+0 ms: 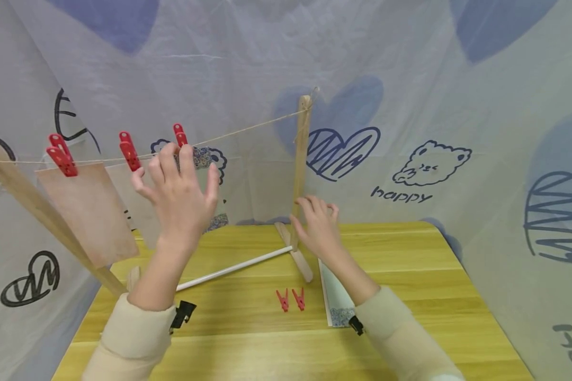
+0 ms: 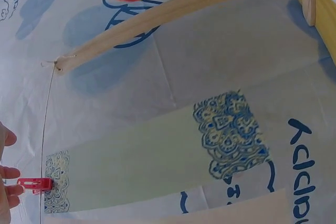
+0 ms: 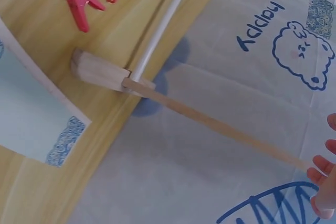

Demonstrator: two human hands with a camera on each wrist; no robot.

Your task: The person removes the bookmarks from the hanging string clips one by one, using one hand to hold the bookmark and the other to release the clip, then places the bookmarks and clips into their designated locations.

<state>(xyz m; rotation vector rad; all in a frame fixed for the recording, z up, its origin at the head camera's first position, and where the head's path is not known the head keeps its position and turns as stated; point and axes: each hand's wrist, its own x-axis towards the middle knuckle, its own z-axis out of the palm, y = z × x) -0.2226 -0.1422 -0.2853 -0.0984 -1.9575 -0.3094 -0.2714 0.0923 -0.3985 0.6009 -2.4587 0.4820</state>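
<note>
My left hand (image 1: 178, 196) is raised at the string (image 1: 252, 127), fingers spread and bent. Its fingertips are close to a red clothespin (image 2: 37, 184), which clips a pale green sheet with blue patterned ends (image 2: 131, 163) to the string; whether they touch it I cannot tell. Two more red clothespins sit on the string farther left: one (image 1: 63, 156) holds a brownish sheet (image 1: 88, 211), the other (image 1: 130, 152) is above a paler sheet partly hidden by my hand. My right hand (image 1: 318, 225), its fingers loosely bent around nothing visible, hovers by the right wooden post (image 1: 301, 153).
Two red clothespins (image 1: 282, 300) lie on the wooden table (image 1: 410, 296). Right of them is a pale sheet with a patterned end (image 1: 341, 316), partly under my right forearm. A white rod (image 1: 238, 267) runs low between the posts; the left post (image 1: 43, 211) leans in view.
</note>
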